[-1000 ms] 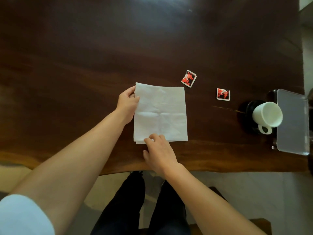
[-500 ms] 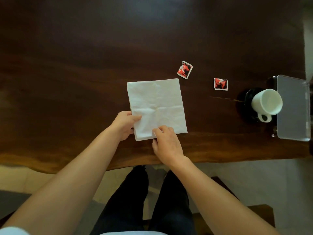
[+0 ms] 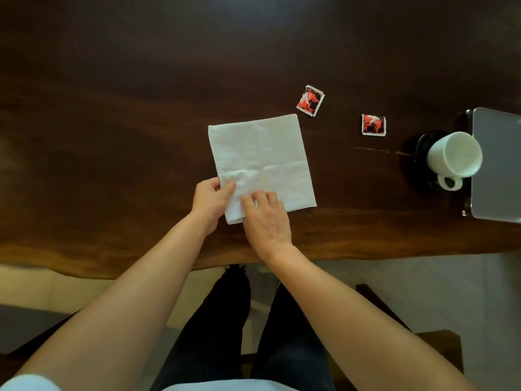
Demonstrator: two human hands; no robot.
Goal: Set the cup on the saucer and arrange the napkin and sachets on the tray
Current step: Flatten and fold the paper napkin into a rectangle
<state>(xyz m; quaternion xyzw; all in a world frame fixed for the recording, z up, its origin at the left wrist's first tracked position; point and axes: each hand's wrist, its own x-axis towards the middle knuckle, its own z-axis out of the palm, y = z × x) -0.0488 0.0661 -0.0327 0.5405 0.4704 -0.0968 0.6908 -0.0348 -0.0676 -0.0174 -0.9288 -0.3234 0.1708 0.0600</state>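
Note:
A white square napkin [image 3: 262, 159] lies flat on the dark wooden table. My left hand [image 3: 210, 200] pinches its near left corner, thumb on top. My right hand [image 3: 266, 221] rests its fingertips on the near edge beside it. Two red sachets lie beyond the napkin: one [image 3: 310, 100] by its far right corner, the other [image 3: 373, 124] further right. A white cup [image 3: 454, 155] stands on a black saucer [image 3: 420, 162] at the right. The grey tray [image 3: 496, 165] is right of the cup, partly cut off by the frame.
The table's near edge [image 3: 366, 249] runs just behind my wrists. My legs in dark trousers and a dark wooden seat [image 3: 437, 348] show below it. The wood to the left and beyond the napkin is bare.
My left hand slid from the napkin's far left corner down to its near left corner. My right hand shifted a little along the near edge. The napkin turned slightly.

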